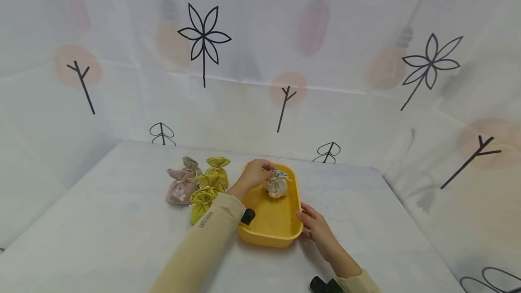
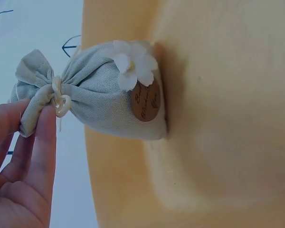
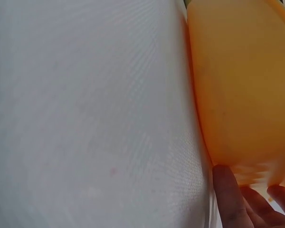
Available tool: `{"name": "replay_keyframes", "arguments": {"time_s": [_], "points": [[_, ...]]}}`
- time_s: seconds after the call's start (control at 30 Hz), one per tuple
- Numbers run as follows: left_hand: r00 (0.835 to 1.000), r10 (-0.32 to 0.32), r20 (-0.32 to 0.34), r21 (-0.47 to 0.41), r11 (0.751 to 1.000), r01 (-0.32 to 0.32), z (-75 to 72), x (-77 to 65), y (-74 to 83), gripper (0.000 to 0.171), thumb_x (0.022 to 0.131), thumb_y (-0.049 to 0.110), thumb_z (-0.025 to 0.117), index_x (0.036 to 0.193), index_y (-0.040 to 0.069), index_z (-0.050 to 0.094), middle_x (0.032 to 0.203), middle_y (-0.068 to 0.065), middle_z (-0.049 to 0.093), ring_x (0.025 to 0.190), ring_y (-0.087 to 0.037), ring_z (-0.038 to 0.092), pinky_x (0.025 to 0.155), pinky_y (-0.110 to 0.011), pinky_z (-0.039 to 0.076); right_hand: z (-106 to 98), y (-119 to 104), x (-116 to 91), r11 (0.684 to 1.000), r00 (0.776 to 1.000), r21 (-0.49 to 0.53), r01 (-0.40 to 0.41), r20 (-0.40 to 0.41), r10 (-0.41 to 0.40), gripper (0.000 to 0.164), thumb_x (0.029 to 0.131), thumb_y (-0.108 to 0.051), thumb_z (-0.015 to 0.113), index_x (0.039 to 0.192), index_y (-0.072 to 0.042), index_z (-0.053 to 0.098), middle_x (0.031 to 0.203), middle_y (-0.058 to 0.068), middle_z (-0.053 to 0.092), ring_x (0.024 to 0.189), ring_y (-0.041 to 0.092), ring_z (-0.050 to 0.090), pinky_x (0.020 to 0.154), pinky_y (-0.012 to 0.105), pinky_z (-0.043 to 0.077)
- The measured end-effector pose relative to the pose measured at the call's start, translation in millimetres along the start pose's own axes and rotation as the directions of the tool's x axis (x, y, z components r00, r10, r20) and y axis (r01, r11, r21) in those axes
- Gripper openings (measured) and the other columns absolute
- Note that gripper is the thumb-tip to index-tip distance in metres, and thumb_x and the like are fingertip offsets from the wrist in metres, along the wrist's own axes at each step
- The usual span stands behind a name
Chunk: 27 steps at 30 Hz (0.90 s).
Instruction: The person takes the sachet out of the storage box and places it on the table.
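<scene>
A pale grey-green drawstring pouch [image 2: 104,90] with a white flower and a round brown tag stands in the far part of the yellow tray [image 1: 270,218]. My left hand [image 1: 254,174] pinches its gathered top between thumb and fingers; the left wrist view shows the pinch beside the tied cord. At the tray's near right corner, my right hand [image 1: 319,232] touches the rim and outer wall. Its fingertips [image 3: 223,178] lie against that wall in the right wrist view, low by the tabletop. Nothing else is in that hand.
Left of the tray stand several pouches: yellow-green pouches [image 1: 217,171], a pink pouch [image 1: 181,189] with a white flower, and a grey-green pouch [image 1: 190,164] behind. They sit on a white-covered table [image 1: 122,234]. A patterned white curtain [image 1: 240,58] hangs behind and at the sides.
</scene>
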<state>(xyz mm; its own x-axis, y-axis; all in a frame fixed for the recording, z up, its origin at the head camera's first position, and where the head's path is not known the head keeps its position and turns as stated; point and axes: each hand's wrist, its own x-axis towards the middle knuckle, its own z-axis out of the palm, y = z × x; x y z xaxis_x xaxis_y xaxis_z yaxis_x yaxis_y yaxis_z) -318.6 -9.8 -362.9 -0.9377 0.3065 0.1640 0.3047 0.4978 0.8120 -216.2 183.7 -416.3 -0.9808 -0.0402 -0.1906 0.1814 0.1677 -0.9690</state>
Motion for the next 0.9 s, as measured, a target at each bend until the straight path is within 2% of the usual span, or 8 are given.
{"name": "replay_keyframes", "arguments": {"time_s": [0.13,0.37,0.63,0.77,0.9], "points": [[1.0,0.01,0.001,0.0,1.0,-0.01,-1.0,-0.8,4.5,0.012,0.09,0.006,0.06,0.096,0.005,0.07,0.089,-0.005,0.062,0.071,-0.014,0.06,0.063,-0.023,0.051,0,0,0,1.0,1.0,-0.001,0.004,-0.003,-0.004,0.05,0.096,-0.019,0.048,0.14,0.002,0.035,0.136,0.025,0.041,0.111,0.033,0.053,0.082,0.039,0.051],[1.0,-0.014,0.025,-0.045,0.999,0.015,-5.3,-7.7,12.4,0.011,0.089,0.006,0.061,0.095,0.005,0.07,0.087,-0.002,0.061,0.072,-0.012,0.06,0.067,-0.025,0.053,1,1,1,1.0,1.0,0.005,0.002,-0.008,-0.002,0.05,0.096,-0.019,0.048,0.139,0.003,0.037,0.134,0.025,0.043,0.109,0.031,0.055,0.082,0.039,0.051],[0.999,0.033,0.028,-0.095,0.995,-0.031,-20.8,-20.5,28.4,0.011,0.09,0.006,0.061,0.096,0.006,0.07,0.092,-0.004,0.062,0.078,-0.014,0.061,0.07,-0.028,0.054,-1,0,3,1.0,1.0,-0.002,0.005,-0.007,-0.005,0.05,0.096,-0.019,0.049,0.139,0.003,0.037,0.133,0.025,0.044,0.108,0.032,0.055,0.081,0.039,0.052],[0.999,0.024,0.036,-0.087,0.996,-0.021,-28.1,-26.0,36.6,0.011,0.091,0.009,0.06,0.097,0.008,0.07,0.094,-0.002,0.062,0.08,-0.014,0.06,0.075,-0.03,0.053,-1,0,3,1.0,1.0,0.0,0.006,-0.002,-0.006,0.05,0.096,-0.019,0.049,0.139,0.003,0.036,0.133,0.025,0.044,0.108,0.032,0.055,0.08,0.039,0.052],[0.998,0.036,0.043,-0.067,0.997,-0.033,-34.5,-31.7,42.4,0.012,0.091,0.01,0.06,0.099,0.009,0.069,0.095,-0.002,0.062,0.081,-0.014,0.06,0.072,-0.025,0.053,-3,1,3,1.0,1.0,-0.003,0.002,0.001,-0.002,0.051,0.096,-0.02,0.049,0.14,0.003,0.035,0.134,0.025,0.043,0.107,0.031,0.055,0.079,0.038,0.052]]}}
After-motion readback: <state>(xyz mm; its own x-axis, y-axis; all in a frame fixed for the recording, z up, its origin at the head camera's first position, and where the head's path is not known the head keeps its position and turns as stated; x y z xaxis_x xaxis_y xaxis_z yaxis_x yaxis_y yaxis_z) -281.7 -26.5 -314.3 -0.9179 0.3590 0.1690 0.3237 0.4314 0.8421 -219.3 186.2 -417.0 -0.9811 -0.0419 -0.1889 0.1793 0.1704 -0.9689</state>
